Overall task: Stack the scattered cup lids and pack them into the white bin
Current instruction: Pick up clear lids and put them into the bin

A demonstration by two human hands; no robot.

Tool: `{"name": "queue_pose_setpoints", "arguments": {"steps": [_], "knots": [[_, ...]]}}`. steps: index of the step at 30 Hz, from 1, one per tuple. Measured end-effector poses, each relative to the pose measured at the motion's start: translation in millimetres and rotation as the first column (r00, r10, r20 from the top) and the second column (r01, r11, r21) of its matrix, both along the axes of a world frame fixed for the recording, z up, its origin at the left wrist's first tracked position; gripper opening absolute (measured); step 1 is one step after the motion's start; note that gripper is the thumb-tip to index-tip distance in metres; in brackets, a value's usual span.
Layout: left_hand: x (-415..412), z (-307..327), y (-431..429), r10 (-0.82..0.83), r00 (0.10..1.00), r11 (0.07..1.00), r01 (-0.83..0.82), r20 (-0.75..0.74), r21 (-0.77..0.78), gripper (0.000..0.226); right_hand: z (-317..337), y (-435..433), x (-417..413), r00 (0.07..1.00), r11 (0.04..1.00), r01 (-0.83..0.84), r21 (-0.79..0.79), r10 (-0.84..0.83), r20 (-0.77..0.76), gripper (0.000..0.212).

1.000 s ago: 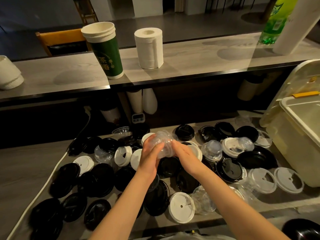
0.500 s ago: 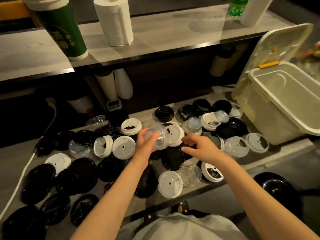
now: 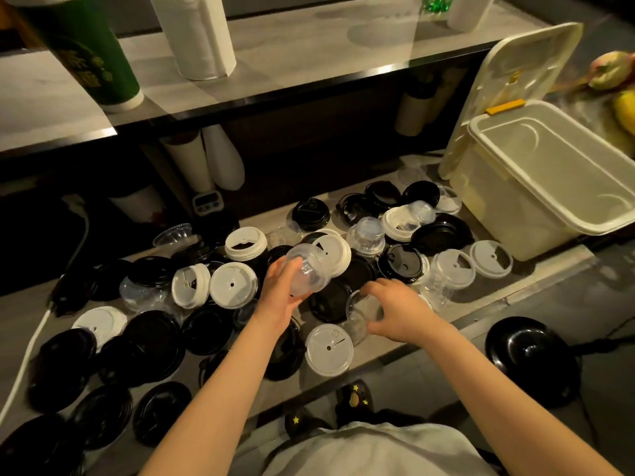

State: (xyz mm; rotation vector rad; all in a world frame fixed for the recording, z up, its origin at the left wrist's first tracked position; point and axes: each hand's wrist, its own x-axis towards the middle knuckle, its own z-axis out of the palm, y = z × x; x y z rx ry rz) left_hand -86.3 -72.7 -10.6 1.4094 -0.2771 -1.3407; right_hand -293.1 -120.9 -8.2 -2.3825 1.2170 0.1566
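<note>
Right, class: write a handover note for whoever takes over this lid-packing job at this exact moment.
Left hand holds a small stack of clear lids.
Right hand grips a loose clear lid in the pile.
White bin stands open at right, nothing visible inside.
Done: a few clear lids stacked.
Left: stack the scattered black and white lids, pack everything.

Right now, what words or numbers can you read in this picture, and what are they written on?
No text reads clearly enough to quote.
Green cup: gold characters, too blurred to read.
Small timer: screen and buttons too small to read.
Black lid at the back: raised marks, too small.
Green bottle: label cut off by the frame.
</note>
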Motion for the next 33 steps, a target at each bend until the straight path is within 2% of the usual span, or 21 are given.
{"name": "queue_pose_setpoints", "arguments": {"steps": [2,4,7,10,12,15,16,19,21,24,30,31,33], "knots": [[1,2,1,0.039,0.999,0.999,-0.039,-0.009,0.021,0.046,8,-6,-2,0.994,0.999,0.042,0.001,-0.042,0.101,0.053],[1,4,1,0.095,0.995,0.995,-0.093,-0.031,0.044,0.049,19,-10,0,0.954,0.993,0.114,0.018,-0.114,0.276,0.047],[-2,9,1,0.154,0.988,0.988,-0.153,-0.007,0.018,0.049,36,-8,13,0.785,0.97,0.209,0.125,-0.243,0.57,0.043],[-7,10,0,0.182,0.979,0.983,-0.181,0.093,-0.014,0.05,46,-2,34,0.687,0.975,0.162,0.154,-0.223,0.691,0.044],[-9,11,-2,0.162,0.979,0.987,-0.16,0.12,-0.026,0.056,47,2,46,0.692,0.988,0.11,0.105,-0.152,0.706,0.045],[-9,20,-3,0.108,0.991,0.994,-0.107,0.075,-0.014,0.075,43,2,56,0.718,0.996,0.092,0.005,-0.069,0.692,0.047],[-8,21,-2,0.104,0.993,0.994,-0.103,0.055,-0.031,0.071,42,1,58,0.716,0.995,0.099,-0.017,-0.06,0.696,0.047],[-7,27,2,0.155,0.983,0.985,-0.145,0.1,-0.096,0.03,38,0,64,0.731,0.986,0.07,-0.153,0.054,0.681,0.048],[-6,27,6,0.169,0.978,0.982,-0.155,0.125,-0.111,0.022,35,1,68,0.74,0.978,0.061,-0.197,0.088,0.667,0.049],[-5,25,8,0.133,0.977,0.982,-0.108,0.166,-0.152,0.026,33,-1,69,0.742,0.987,0.073,-0.144,0.042,0.669,0.053],[-18,22,-1,0.007,0.981,0.985,0.027,0.194,-0.171,0.057,33,-7,50,0.781,0.995,0.078,-0.064,-0.021,0.624,0.058],[-22,20,-1,-0.005,0.986,0.984,0.034,0.169,-0.174,0.057,33,-10,44,0.795,0.997,0.061,-0.043,-0.023,0.607,0.059],[-31,17,-4,0.028,0.992,0.986,-0.006,0.124,-0.168,0.032,32,-18,29,0.815,0.999,0.039,0.004,-0.035,0.578,0.058]]}}
